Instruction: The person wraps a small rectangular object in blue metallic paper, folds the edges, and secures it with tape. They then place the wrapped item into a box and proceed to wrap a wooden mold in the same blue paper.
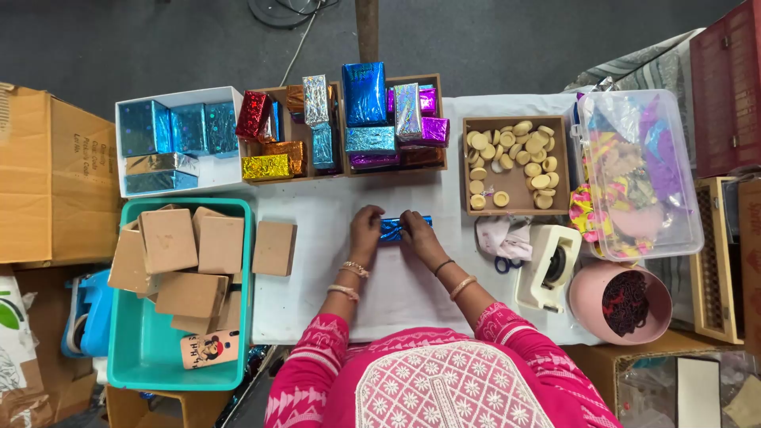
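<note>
A small box wrapped in shiny blue foil (394,228) lies on the white table (317,301) in front of me. My left hand (365,230) presses on its left end. My right hand (418,232) holds its right end, fingers folded over the foil. Both wrists wear bangles. A plain brown cardboard box (274,248) lies to the left of my hands.
A teal tub (143,357) of brown boxes stands at left. Foil-wrapped boxes fill a white box (230,170) and wooden trays (432,162) behind. A tray of round wooden pieces (514,198), a tape dispenser (547,265), scissors (504,263), a clear bin (642,174) and a pink bowl (590,305) sit at right.
</note>
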